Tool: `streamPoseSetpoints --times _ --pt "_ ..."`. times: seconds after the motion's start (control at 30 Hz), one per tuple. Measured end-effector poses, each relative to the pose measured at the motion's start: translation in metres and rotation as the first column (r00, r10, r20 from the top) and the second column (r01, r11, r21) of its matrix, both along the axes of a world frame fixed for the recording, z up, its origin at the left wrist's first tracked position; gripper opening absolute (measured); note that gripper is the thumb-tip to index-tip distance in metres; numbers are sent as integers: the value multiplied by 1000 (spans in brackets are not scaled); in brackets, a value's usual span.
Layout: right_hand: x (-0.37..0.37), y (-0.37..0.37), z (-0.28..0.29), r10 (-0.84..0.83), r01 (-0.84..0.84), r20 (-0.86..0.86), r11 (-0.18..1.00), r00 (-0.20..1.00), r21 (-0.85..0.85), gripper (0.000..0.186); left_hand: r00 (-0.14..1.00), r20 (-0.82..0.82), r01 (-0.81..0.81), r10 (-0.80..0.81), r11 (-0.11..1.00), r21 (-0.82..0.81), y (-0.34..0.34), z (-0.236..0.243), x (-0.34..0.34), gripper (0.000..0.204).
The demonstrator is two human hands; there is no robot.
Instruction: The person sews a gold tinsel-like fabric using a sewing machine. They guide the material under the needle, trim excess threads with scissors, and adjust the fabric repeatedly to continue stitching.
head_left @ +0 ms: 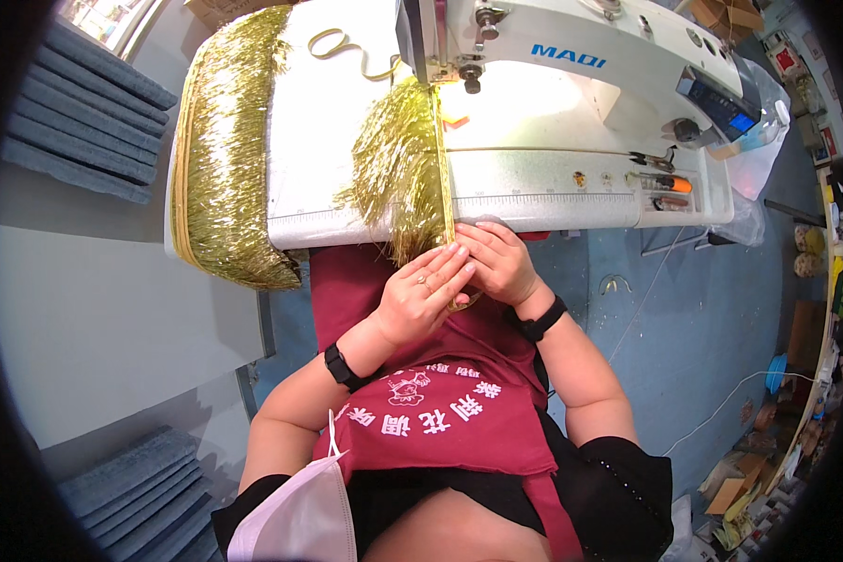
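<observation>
My left hand (420, 292), a ring on one finger, and my right hand (498, 264) meet at the front edge of the sewing table. Between their fingers they pinch the gold trim tape (444, 178), whose end shows just below them. From my hands the tape runs straight back to the needle area of a white sewing machine (571, 37). Gold tinsel fringe (398, 159) hangs off the tape's left side, spread over the white tabletop (525, 178). The fingertips partly cover the tape, and the machine head hides its far end.
A thick bundle of gold tinsel fringe (225, 140) drapes over the table's left end. Behind it lies a loose curled strip (342, 47). Tools, including an orange-handled one (670, 184), sit in a tray at the right. Folded blue-grey fabric (89, 108) is stacked at far left.
</observation>
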State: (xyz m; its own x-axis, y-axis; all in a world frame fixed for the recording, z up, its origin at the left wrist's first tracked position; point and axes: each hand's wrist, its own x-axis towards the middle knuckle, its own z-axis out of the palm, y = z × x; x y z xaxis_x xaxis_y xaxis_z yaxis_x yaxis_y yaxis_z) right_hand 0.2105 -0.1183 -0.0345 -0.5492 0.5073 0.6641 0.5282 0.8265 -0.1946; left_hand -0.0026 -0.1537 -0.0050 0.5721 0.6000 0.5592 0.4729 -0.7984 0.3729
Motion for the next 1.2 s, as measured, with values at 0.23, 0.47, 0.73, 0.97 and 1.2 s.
streamPoseSetpoints --times 0.23,0.47,0.73,0.97,1.2 --pt "3 1 0 1 -1 7 1000 1000 -3 34 1000 -13 12 -12 1000 1 2 -1 0 42" --pt "4 3 -1 8 -8 -7 1000 1000 7 33 999 -27 20 -20 1000 2 3 -2 -1 43" --pt "5 4 1 7 -7 -7 1000 1000 5 33 998 -54 17 -16 1000 15 4 1 -1 43" --pt "4 5 1 11 -11 -1 999 1000 31 30 998 -66 14 -10 998 54 6 4 -3 44" --pt "-1 -1 5 -22 30 -130 998 991 62 25 999 -44 13 -5 984 176 19 27 -17 35"
